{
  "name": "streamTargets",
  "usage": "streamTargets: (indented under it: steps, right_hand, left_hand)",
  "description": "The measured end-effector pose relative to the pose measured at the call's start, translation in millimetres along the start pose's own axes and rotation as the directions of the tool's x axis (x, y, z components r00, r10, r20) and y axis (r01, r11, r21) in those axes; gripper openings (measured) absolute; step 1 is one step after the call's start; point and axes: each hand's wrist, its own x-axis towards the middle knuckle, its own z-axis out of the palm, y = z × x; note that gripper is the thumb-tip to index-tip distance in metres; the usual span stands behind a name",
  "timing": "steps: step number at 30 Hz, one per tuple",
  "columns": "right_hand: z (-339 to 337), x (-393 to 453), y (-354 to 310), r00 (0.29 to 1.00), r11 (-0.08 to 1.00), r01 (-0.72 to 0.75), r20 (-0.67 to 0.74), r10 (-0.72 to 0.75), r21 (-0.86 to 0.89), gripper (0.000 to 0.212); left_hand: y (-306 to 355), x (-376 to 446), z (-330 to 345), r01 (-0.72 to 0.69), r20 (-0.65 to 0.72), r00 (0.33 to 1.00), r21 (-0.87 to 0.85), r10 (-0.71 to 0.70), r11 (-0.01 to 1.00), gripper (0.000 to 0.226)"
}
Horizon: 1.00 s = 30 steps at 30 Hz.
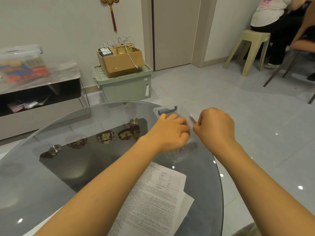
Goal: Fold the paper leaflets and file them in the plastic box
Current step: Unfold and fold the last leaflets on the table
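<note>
Over the far edge of the round glass surface (pixel 71 176), I hold both hands above the clear plastic box (pixel 167 110), filing rather than folding at this point. My right hand (pixel 215 127) is curled, its grip pinching a small folded leaflet (pixel 193 119) whose edge pokes up between my two hands, just above the box's open top. My left hand (pixel 170 132) is curled too, knuckles up, right beside the right one; whether its grip has hold of the same leaflet or of papers already inside the box, I cannot tell, since the fingertips are hidden. The box sits at the rim of the surface, its grey handle on the far side, and what looks like a row of filed papers shows through its near wall.

Nearer to me, two unfolded printed sheets (pixel 153 198) lie overlapping on the glass, so the job seems partly done. The next move, as I judge it, calls for easing the folded leaflet down into a gap in the row, then releasing it and reaching back for the top sheet.
</note>
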Motion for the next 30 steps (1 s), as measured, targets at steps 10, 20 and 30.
streamTargets:
  steps: [10, 20, 30]
  right_hand:
    - [5.9, 0.2, -3.4, 0.993, 0.991, 0.109, 0.048, -0.105, -0.074, 0.015]
    - [7.5, 10.1, -6.2, 0.983, 0.956, 0.135, 0.16, -0.096, -0.259, 0.018]
    - [4.8, 5.4, 22.0, 0.992, 0.932, -0.058, 0.123, 0.015, 0.357, 0.019]
  left_hand:
    - [-0.2, -1.7, 0.2, 0.027, -0.003, 1.0, -0.111, -0.028, 0.993, 0.053]
    - [-0.7, -1.6, 2.3, 0.058, 0.003, 0.998, -0.146, -0.058, 0.988, 0.053]
    - [-0.7, -3.6, -2.9, 0.013, 0.023, 1.0, -0.045, -0.012, 0.999, 0.065]
